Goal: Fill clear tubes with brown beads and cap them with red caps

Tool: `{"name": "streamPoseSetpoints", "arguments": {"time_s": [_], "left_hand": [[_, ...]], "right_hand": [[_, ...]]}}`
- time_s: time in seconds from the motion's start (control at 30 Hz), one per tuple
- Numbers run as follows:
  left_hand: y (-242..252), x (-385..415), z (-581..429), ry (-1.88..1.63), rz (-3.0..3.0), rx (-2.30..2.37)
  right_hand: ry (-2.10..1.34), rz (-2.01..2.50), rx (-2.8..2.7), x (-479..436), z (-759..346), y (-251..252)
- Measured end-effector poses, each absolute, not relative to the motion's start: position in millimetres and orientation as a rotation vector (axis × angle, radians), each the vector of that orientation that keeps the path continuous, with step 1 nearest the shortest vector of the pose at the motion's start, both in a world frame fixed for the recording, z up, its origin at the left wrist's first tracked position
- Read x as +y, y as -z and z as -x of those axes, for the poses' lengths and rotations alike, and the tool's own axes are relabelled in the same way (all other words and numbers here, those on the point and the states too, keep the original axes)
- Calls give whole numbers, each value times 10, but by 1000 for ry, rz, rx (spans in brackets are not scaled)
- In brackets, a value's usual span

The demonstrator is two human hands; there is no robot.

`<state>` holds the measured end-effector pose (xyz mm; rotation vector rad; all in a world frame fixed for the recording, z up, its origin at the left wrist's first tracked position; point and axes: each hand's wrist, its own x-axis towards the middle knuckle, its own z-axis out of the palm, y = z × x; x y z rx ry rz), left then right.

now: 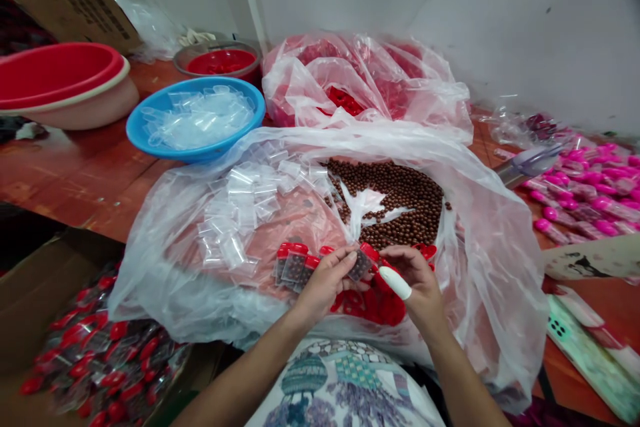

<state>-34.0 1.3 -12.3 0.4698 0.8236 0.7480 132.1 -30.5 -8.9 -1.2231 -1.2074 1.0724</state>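
My left hand (330,280) pinches a small flat clear case (361,265) filled with brown beads and topped by a red cap (369,251). Close on its right, my right hand (420,287) has curled fingers and a white cover on the thumb (395,282). Red plastic shows between that thumb and the fingers, but whether it is gripped is unclear. Several filled cases (295,265) lie left of my left hand. Under my hands is a pile of red plastic pieces (383,305). Brown beads (400,193) spread beyond them on a plastic sheet (493,267).
Empty clear cases (240,203) lie at left on the sheet. Behind stand a blue basin (150,140) of clear pieces, stacked basins (100,100) and a bag (425,87) of red parts. A carton (30,280) holds filled cases at lower left. Pink-capped items (595,187) cover the right.
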Motion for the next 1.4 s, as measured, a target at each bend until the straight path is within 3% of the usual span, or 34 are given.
{"name": "streamPoseSetpoints", "arguments": {"time_s": [0.43, 0.73, 1.03, 1.4], "left_hand": [[26, 28, 329, -790, -886, 964], [60, -15, 266, -799, -1033, 829], [15, 51, 305, -799, -1120, 874], [88, -80, 187, -769, -1107, 913]], "right_hand": [[-782, 1232, -1871, -339, -1426, 51], [-501, 1409, -1713, -343, -1202, 226], [-734, 1290, -1685, -366, -1265, 181], [-933, 1432, -1118, -459, -1078, 202]]}}
